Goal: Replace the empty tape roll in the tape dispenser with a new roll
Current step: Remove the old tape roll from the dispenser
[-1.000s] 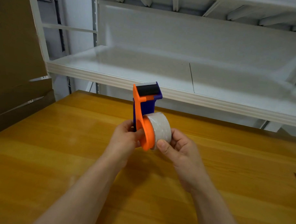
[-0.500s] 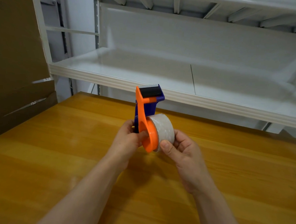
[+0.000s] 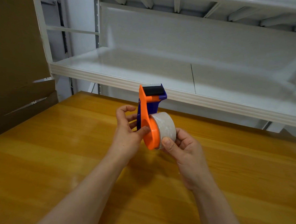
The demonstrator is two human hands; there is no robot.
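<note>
Left hand (image 3: 126, 133) pinches the tape dispenser (image 3: 150, 108), thumb on its orange flange, fingers behind the blue frame, index lifted clear. Right hand (image 3: 184, 150) grasps the tape roll (image 3: 165, 125), seated on the hub, held above the table (image 3: 58, 150) at centre. The roll is probably light, stiff and slick-faced, so it is best held around its rim. Compared with half a second earlier, the left fingers have loosened; the right grasp is unchanged.
</note>
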